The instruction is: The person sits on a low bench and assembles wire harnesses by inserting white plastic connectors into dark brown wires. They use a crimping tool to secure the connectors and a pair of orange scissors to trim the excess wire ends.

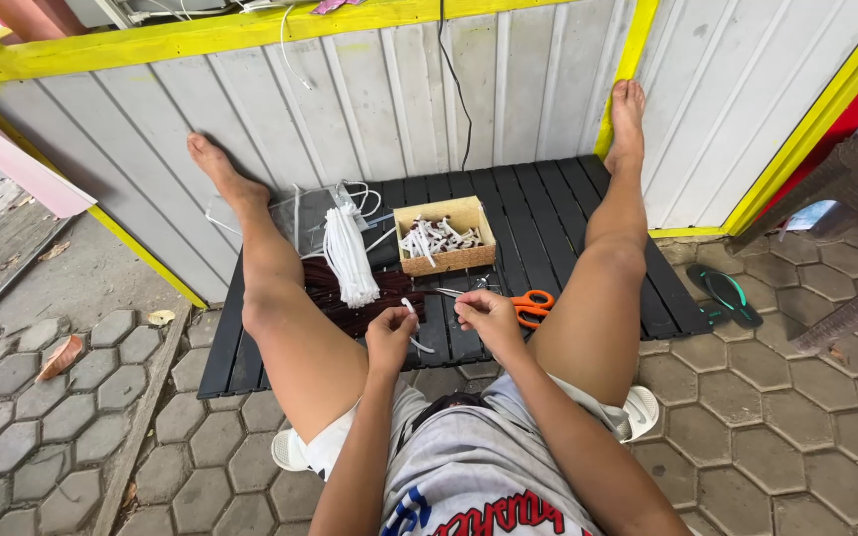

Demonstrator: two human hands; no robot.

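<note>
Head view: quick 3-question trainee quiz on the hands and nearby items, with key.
1. True or false: the orange-handled scissors lie beside the right hand.
2. What does the cardboard box hold? A) white pieces B) dark cords C) nothing
3. What does the left hand pinch?

Key: 1 true. 2 A. 3 a short white cord piece, with the bundle of white cords lying on the black slatted mat.

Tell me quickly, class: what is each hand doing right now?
Left hand: closed, pinching a short white cord.
Right hand: closed, fingers pinched together; what it grips cannot be told.
</note>
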